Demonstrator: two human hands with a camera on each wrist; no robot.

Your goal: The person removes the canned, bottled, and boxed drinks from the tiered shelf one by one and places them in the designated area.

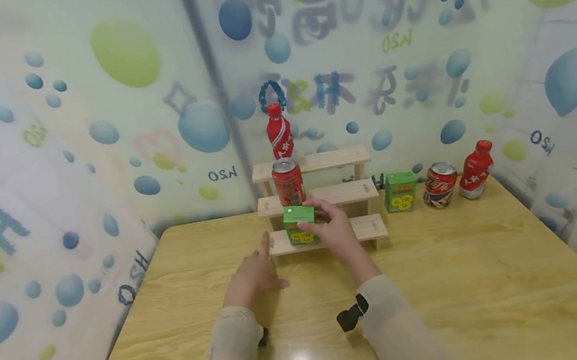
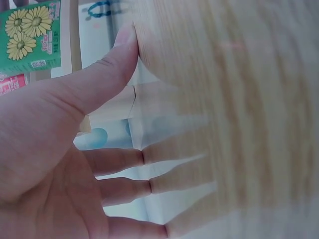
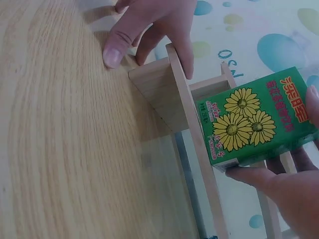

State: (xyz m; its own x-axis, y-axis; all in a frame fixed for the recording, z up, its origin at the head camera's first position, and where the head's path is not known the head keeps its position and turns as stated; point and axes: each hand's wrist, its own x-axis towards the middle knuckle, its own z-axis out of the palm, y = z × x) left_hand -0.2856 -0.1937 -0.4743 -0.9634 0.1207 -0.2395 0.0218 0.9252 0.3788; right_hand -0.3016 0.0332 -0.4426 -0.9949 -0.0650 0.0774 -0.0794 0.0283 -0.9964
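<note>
One green carton [image 1: 295, 226] stands mid-frame at the lowest step [image 1: 366, 228], pinched by the right hand [image 1: 339, 231]; the left hand [image 1: 252, 274], fingers spread, touches the step's end. Squaring its base before release seems wise.

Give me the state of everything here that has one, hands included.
Stand: upright on the table
Stand bottle: upright, capped
Stand can: upright, tab unclear
Held box: upright, gripped
Table box: upright, untouched
Table can: upright, tab unclear
Table bottle: upright, capped
Left hand: fingers spread
Right hand: gripping held box

Middle step [image 1: 348, 192] has room right of obstructing can [image 1: 288, 183]
</note>
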